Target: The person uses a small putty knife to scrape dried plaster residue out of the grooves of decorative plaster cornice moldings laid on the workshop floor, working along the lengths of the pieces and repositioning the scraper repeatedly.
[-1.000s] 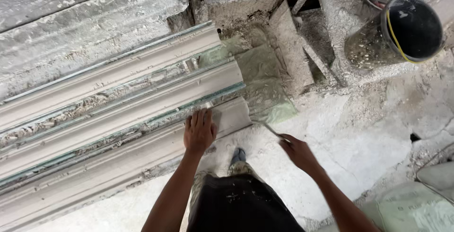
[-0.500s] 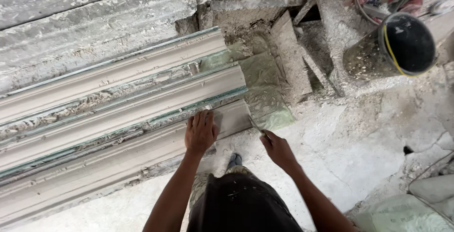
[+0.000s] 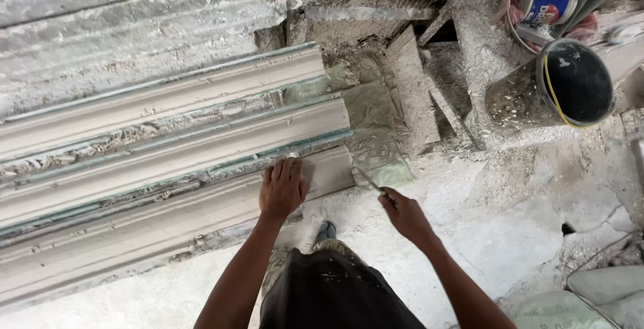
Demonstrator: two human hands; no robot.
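From the head view, the left hand [image 3: 282, 189] lies flat, fingers released, on the near end of the nearest moulding [image 3: 168, 225], while the right hand [image 3: 402, 212], just right of it, is clenched around a thin blade [image 3: 367, 179] whose tip reaches the moulding's end.

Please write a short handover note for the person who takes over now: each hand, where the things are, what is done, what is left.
Left hand: flat on the end of the nearest plaster moulding, fingers spread.
Right hand: holds a thin blade tool whose tip is by that moulding's end and the glass sheet.
Things: three long mouldings lie side by side on the bench; a dark bucket stands at the far right.
Done: mouldings are cast and shaped.
Left: apparently the end trimming; plaster crumbs remain between the mouldings.
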